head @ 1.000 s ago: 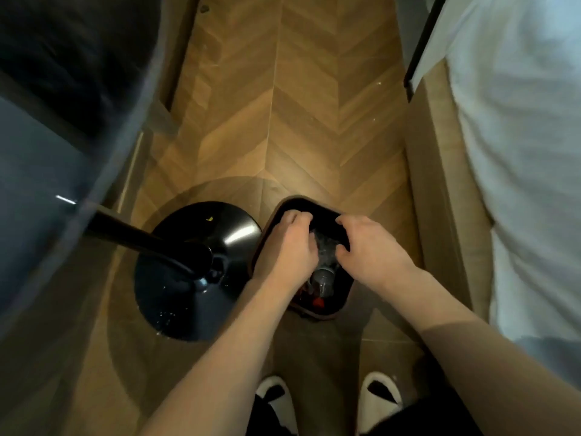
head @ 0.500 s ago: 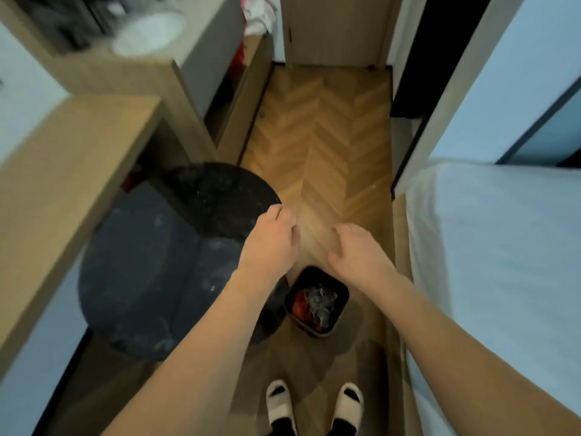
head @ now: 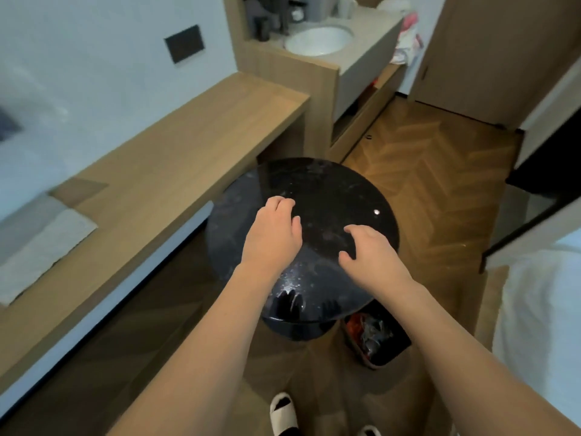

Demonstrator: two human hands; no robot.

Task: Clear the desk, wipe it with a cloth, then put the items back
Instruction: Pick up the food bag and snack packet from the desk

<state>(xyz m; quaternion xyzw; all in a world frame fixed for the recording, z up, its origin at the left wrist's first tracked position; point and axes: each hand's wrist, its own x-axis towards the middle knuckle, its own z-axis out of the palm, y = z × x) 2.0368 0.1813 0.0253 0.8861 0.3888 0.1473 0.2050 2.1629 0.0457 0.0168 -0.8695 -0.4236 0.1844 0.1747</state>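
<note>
While both hands hang empty above the round black table, the cloth the wiping needs lies well apart from them, folded flat on the long wooden desk at the far left, so the first risk is plain: a reach for it means turning away from the low table, and a hip or forearm could knock the tabletop on its single pedestal. Left hand has its fingers loosely curled and holds nothing; right hand is likewise empty, fingers bent and spread a little, thumb out. Whether either touches the glossy top cannot be told. Both desk and table look bare of items, so clearing seems done and wiping is probably next. That dark surface shows pale specks and smears near its front edge; a dry or careless pass would likely just push them about. Just beside the pedestal, on the herringbone floor, stands a small black waste bin with rubbish inside, close to the slippered feet, and a sidestep toward the desk could tip it
</note>
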